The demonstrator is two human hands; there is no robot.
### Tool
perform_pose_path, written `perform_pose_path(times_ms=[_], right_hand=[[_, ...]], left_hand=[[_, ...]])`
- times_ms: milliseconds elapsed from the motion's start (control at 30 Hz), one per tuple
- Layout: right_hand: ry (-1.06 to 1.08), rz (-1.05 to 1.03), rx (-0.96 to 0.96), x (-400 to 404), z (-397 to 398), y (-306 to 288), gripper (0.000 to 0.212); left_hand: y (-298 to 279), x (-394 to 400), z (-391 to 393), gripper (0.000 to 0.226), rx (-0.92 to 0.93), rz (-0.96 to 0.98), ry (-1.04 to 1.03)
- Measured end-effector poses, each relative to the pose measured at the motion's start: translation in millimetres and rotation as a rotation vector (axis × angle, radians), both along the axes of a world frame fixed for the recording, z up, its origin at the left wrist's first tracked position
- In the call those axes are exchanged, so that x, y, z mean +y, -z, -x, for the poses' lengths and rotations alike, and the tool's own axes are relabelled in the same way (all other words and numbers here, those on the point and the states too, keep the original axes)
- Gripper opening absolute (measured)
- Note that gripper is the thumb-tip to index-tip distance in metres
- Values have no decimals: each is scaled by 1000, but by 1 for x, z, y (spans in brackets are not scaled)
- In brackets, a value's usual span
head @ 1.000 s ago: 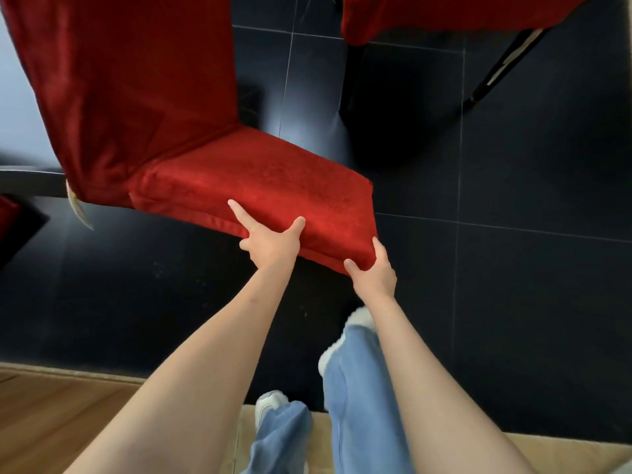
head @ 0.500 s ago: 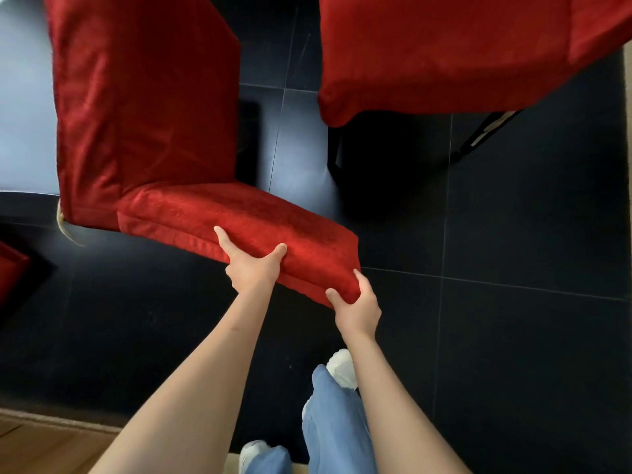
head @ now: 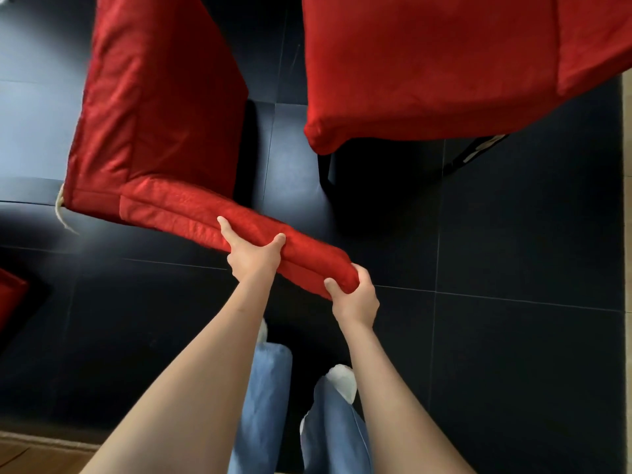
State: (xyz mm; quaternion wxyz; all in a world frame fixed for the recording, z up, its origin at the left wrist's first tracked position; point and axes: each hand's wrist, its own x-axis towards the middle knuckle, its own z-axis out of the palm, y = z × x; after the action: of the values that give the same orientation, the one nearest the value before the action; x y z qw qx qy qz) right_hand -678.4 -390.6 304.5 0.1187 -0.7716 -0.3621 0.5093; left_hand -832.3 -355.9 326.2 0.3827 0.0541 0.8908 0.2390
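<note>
A chair in a red velvet cover [head: 150, 124] stands in front of me on a black tiled floor, its tall back at the upper left. Its seat edge [head: 191, 217] runs down to the right. My left hand [head: 253, 254] grips that front edge, thumb on top and fingers under the fabric. My right hand [head: 355, 295] grips the seat's near right corner, fingers curled round it. The seat's top surface is mostly hidden from this angle.
A second red-covered chair [head: 444, 70] stands at the upper right, with dark legs [head: 472, 155] below it. Another red piece [head: 10, 295] shows at the left edge. A grey table edge [head: 24, 196] lies left. Wood flooring [head: 34, 456] starts behind my feet.
The view has moved forward and over the chair, so the seat looks edge-on. Both hands have closed more tightly round the seat's front edge and corner.
</note>
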Motion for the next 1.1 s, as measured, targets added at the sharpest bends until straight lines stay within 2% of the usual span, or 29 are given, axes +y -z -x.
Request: perform_pose_path(times_ms=[167, 767, 967, 1033, 1100], right_hand=[[-6, 51, 1, 16, 1, -5, 53], [119, 163, 2, 28, 6, -17, 54], [25, 228, 10, 33, 5, -16, 63], [-14, 267, 32, 36, 2, -16, 70], [-57, 282, 66, 33, -2, -17, 79]], left_hand=[[-3, 21, 4, 115, -7, 44, 31], [-5, 12, 28, 116, -112, 99, 183], [-7, 3, 41, 111, -106, 59, 275], [-12, 2, 40, 107, -63, 74, 295], [-17, -3, 36, 101, 101, 136, 394]])
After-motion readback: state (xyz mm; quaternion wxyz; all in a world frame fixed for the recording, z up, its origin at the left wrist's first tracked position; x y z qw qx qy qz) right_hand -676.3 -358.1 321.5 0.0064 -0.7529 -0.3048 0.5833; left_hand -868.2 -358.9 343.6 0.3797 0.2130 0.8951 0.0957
